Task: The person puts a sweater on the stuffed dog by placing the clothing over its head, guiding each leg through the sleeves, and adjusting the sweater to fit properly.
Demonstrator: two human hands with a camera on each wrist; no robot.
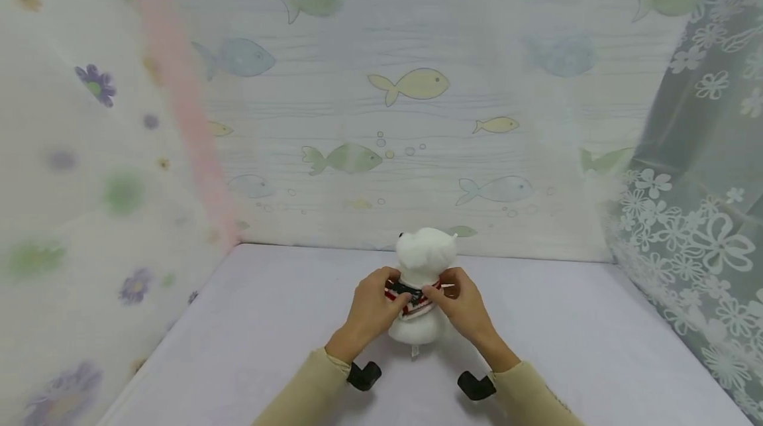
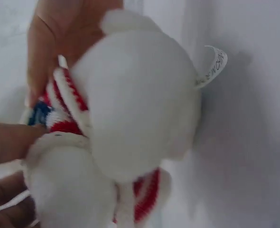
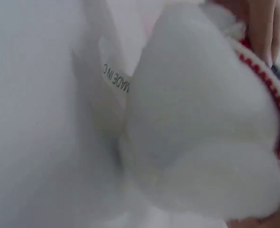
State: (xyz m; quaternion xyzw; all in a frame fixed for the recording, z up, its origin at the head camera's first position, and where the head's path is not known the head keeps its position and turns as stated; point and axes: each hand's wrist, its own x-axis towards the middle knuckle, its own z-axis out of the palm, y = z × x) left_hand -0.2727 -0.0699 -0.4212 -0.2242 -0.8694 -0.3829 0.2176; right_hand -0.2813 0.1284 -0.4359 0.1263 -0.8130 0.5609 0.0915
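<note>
A white plush bear point(image 1: 424, 254) sits upright on the table, its back toward me and its muzzle turned to the left. It wears a knitted sweater point(image 1: 418, 308) in red, white and dark blue. From the left side my left hand point(image 1: 372, 303) grips the sweater at the upper back, thumb on top. My right hand point(image 1: 466, 305) pinches it on the opposite side, the two thumbs close together. The plush's round white body point(image 2: 140, 104) fills much of the left wrist view. A printed white tag point(image 3: 114, 78) sticks out from its bottom in the right wrist view.
A white cloth-covered table point(image 1: 286, 320) lies under the plush. Behind it hangs a fish-print curtain point(image 1: 334, 207), with a flowered curtain point(image 1: 107, 214) at left and a sheer lace one point(image 1: 691, 247) at right. Black wrist cameras point(image 1: 365, 376) show below both wrists.
</note>
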